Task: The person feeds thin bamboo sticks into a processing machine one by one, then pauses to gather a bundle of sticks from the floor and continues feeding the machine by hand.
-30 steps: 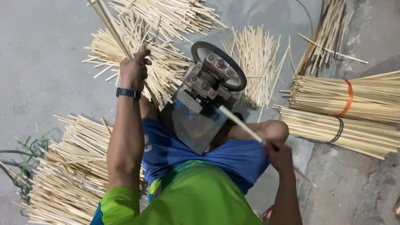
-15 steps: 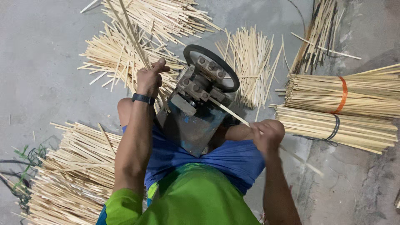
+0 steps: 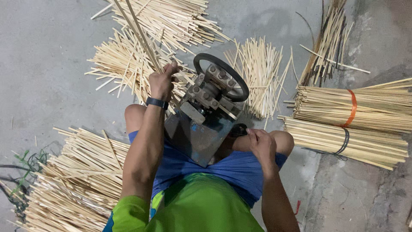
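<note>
My left hand is raised in front of the machine and grips two thin bamboo strips that slant up and to the left. A grey-blue metal machine with a black wheel and bolted rollers sits between my knees. My right hand lies by my right knee, against the machine's right side, fingers pointing at it. No stick shows in that hand. A dark wristband is on my left wrist.
Loose split bamboo sticks lie in fans beyond the machine and in a heap at my left. Two tied bundles lie at right, one with an orange band, one with a black band. Green and black cords lie at the far left.
My right hand moved in toward the machine and the long stick it held is no longer seen. My left hand stays up with its strips.
</note>
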